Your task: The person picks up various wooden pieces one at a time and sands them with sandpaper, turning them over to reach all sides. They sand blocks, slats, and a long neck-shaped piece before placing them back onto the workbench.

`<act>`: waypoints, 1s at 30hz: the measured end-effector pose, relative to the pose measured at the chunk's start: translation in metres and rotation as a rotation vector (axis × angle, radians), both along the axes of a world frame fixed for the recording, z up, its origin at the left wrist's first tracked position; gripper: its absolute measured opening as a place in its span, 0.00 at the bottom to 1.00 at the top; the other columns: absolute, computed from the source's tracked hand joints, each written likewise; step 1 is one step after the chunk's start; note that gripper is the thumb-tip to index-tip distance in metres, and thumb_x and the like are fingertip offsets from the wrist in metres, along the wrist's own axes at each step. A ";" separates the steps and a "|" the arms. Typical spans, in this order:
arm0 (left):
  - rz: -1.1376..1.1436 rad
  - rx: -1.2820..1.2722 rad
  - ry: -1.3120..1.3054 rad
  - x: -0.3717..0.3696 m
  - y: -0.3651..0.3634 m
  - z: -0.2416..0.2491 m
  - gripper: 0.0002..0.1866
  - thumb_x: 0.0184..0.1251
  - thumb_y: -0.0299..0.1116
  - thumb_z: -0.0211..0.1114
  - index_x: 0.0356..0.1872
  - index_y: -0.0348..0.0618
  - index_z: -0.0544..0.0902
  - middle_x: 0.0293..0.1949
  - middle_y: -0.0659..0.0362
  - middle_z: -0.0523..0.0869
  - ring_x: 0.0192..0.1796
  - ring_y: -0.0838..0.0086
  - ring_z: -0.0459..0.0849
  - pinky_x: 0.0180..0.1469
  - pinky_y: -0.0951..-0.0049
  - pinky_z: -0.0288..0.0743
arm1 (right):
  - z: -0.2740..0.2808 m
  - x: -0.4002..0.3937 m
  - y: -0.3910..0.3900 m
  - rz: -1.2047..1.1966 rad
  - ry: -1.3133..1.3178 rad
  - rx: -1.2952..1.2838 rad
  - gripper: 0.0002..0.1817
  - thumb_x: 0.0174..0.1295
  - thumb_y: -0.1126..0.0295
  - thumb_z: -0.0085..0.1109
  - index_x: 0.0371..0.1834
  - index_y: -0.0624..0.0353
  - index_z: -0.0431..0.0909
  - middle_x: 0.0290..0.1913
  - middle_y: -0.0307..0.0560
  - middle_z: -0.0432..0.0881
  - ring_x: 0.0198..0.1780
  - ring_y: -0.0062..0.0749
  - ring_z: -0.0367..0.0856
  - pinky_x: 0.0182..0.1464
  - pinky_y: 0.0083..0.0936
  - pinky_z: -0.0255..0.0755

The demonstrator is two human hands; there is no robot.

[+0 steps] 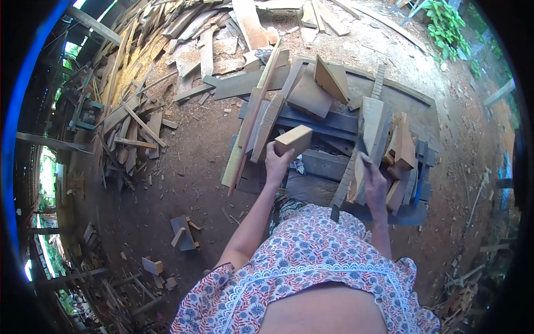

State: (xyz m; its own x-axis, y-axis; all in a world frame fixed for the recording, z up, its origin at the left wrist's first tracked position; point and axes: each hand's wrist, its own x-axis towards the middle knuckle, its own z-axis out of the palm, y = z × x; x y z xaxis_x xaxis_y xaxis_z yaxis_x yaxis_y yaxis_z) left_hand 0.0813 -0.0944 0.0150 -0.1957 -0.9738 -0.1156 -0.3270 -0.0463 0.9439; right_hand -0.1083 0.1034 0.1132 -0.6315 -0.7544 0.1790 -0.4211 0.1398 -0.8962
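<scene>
My left hand (276, 165) is closed around a short wood block (295, 140), holding it up over the near left part of the workbench (314, 192). My right hand (375, 182) is closed at the bench's right side, beside a pale plank (371, 119). A dark, thin, blade-like piece (362, 146) sticks up from its fingers; its exact kind cannot be made out. A long strip with notch-like marks (347, 177) runs under that plank, close to the right hand. Left of the block, several long boards (257, 122) lie lengthwise on the bench.
Wider boards (310, 94) are stacked at the bench's far side. More wood blocks (405, 146) pile up at its right. A heap of scrap wood (130, 136) covers the ground on the left, and a small wooden piece (182, 232) lies nearer. Green plants (445, 28) grow far right.
</scene>
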 end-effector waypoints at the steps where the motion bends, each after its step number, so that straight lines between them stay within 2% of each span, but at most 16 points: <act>1: -0.143 -0.187 -0.064 -0.001 0.010 0.018 0.28 0.52 0.35 0.72 0.51 0.38 0.69 0.42 0.50 0.80 0.43 0.65 0.82 0.46 0.67 0.75 | 0.010 0.007 -0.012 0.099 -0.019 0.001 0.16 0.63 0.82 0.49 0.54 0.60 0.75 0.54 0.52 0.79 0.59 0.41 0.75 0.62 0.27 0.67; 5: -0.272 -0.234 -0.044 -0.006 0.042 0.060 0.27 0.53 0.29 0.70 0.54 0.40 0.68 0.42 0.51 0.80 0.44 0.65 0.82 0.47 0.66 0.75 | 0.026 0.029 -0.056 0.463 0.261 -0.049 0.26 0.52 0.83 0.56 0.56 0.52 0.74 0.60 0.44 0.74 0.62 0.39 0.71 0.65 0.33 0.66; 6: -0.273 -0.235 -0.044 -0.006 0.047 0.064 0.27 0.53 0.29 0.70 0.54 0.40 0.68 0.42 0.51 0.80 0.44 0.65 0.82 0.47 0.66 0.75 | 0.026 0.035 -0.062 0.462 0.261 -0.050 0.26 0.52 0.83 0.56 0.56 0.52 0.74 0.60 0.44 0.74 0.62 0.39 0.71 0.65 0.33 0.66; 8: -0.335 -0.133 0.267 -0.005 0.053 0.067 0.28 0.52 0.27 0.70 0.55 0.42 0.69 0.43 0.52 0.80 0.45 0.66 0.82 0.47 0.67 0.75 | 0.016 0.043 -0.072 0.573 0.392 -0.037 0.26 0.51 0.82 0.57 0.56 0.51 0.74 0.61 0.42 0.73 0.63 0.39 0.70 0.65 0.33 0.65; 9: -0.323 -0.107 0.308 0.000 0.050 0.048 0.28 0.52 0.27 0.71 0.55 0.42 0.69 0.43 0.54 0.80 0.46 0.71 0.81 0.47 0.71 0.75 | 0.013 0.041 -0.075 0.551 0.419 -0.114 0.24 0.52 0.82 0.57 0.54 0.52 0.75 0.58 0.44 0.75 0.62 0.41 0.72 0.64 0.34 0.66; 13: -0.256 -0.280 0.019 0.010 0.060 0.075 0.28 0.53 0.30 0.71 0.55 0.43 0.69 0.43 0.57 0.80 0.46 0.76 0.79 0.48 0.74 0.74 | -0.043 0.004 -0.086 0.427 0.188 -0.025 0.19 0.56 0.82 0.52 0.51 0.58 0.76 0.53 0.52 0.78 0.56 0.42 0.76 0.59 0.32 0.71; 14: -0.206 -0.199 0.049 0.014 0.061 0.070 0.27 0.54 0.32 0.71 0.53 0.41 0.69 0.42 0.57 0.79 0.45 0.77 0.78 0.47 0.75 0.74 | -0.050 -0.003 -0.080 0.433 0.190 -0.028 0.19 0.56 0.82 0.52 0.51 0.58 0.76 0.53 0.52 0.78 0.56 0.42 0.76 0.59 0.32 0.71; 16: -0.147 -0.131 0.080 0.015 0.056 0.062 0.26 0.55 0.34 0.71 0.52 0.39 0.70 0.42 0.58 0.79 0.45 0.78 0.78 0.47 0.75 0.73 | -0.038 -0.009 -0.075 0.220 -0.077 0.350 0.18 0.57 0.82 0.50 0.52 0.59 0.76 0.53 0.53 0.78 0.55 0.42 0.77 0.58 0.31 0.72; 17: -0.022 0.036 0.176 0.015 0.056 0.057 0.24 0.56 0.36 0.70 0.49 0.37 0.70 0.41 0.57 0.79 0.44 0.77 0.78 0.47 0.75 0.73 | -0.051 -0.004 -0.072 0.245 -0.016 0.135 0.21 0.57 0.82 0.52 0.55 0.56 0.74 0.55 0.52 0.77 0.56 0.41 0.77 0.58 0.31 0.72; 18: 0.102 0.211 0.264 0.018 0.061 0.052 0.23 0.57 0.38 0.70 0.47 0.35 0.71 0.41 0.56 0.78 0.43 0.76 0.78 0.47 0.74 0.73 | -0.043 0.007 -0.070 0.251 -0.029 0.143 0.21 0.57 0.82 0.52 0.55 0.56 0.74 0.55 0.52 0.77 0.56 0.41 0.77 0.58 0.31 0.72; 20: 0.141 0.209 0.265 0.015 0.066 0.049 0.22 0.59 0.39 0.68 0.45 0.34 0.70 0.40 0.56 0.77 0.41 0.78 0.78 0.45 0.75 0.74 | -0.013 0.033 -0.072 0.452 0.125 -0.061 0.23 0.59 0.83 0.51 0.59 0.54 0.72 0.58 0.52 0.75 0.60 0.45 0.73 0.60 0.31 0.70; 21: 0.146 0.270 0.348 0.012 0.067 0.048 0.22 0.60 0.39 0.68 0.46 0.35 0.69 0.41 0.57 0.77 0.42 0.78 0.78 0.44 0.75 0.75 | -0.016 0.044 -0.073 0.450 0.128 -0.062 0.23 0.59 0.83 0.51 0.59 0.54 0.72 0.58 0.52 0.75 0.60 0.45 0.73 0.60 0.31 0.70; 23: 0.150 0.328 0.428 0.008 0.068 0.048 0.22 0.60 0.39 0.67 0.46 0.36 0.68 0.41 0.57 0.77 0.42 0.79 0.78 0.43 0.75 0.76 | -0.034 0.063 -0.073 0.569 0.395 -0.086 0.25 0.53 0.81 0.55 0.56 0.50 0.74 0.60 0.47 0.74 0.61 0.44 0.72 0.62 0.36 0.68; 26: 0.192 0.550 0.515 0.008 0.073 0.047 0.20 0.65 0.37 0.60 0.49 0.37 0.65 0.45 0.53 0.77 0.44 0.70 0.82 0.45 0.67 0.80 | -0.056 0.046 -0.083 0.479 0.490 -0.047 0.25 0.52 0.81 0.55 0.55 0.50 0.75 0.60 0.45 0.74 0.62 0.47 0.71 0.63 0.43 0.66; 28: 0.205 0.585 0.541 0.010 0.078 0.031 0.19 0.67 0.39 0.57 0.50 0.38 0.66 0.45 0.52 0.77 0.45 0.68 0.82 0.46 0.66 0.80 | -0.069 0.032 -0.082 0.436 0.506 0.056 0.26 0.53 0.81 0.54 0.57 0.50 0.74 0.61 0.44 0.74 0.62 0.47 0.71 0.64 0.45 0.63; 30: 0.218 0.654 0.726 0.010 0.077 0.017 0.19 0.67 0.39 0.56 0.52 0.40 0.65 0.47 0.53 0.78 0.46 0.67 0.81 0.45 0.63 0.80 | -0.067 0.027 -0.084 0.371 0.389 0.162 0.26 0.54 0.79 0.53 0.59 0.48 0.72 0.62 0.44 0.73 0.63 0.47 0.69 0.65 0.45 0.59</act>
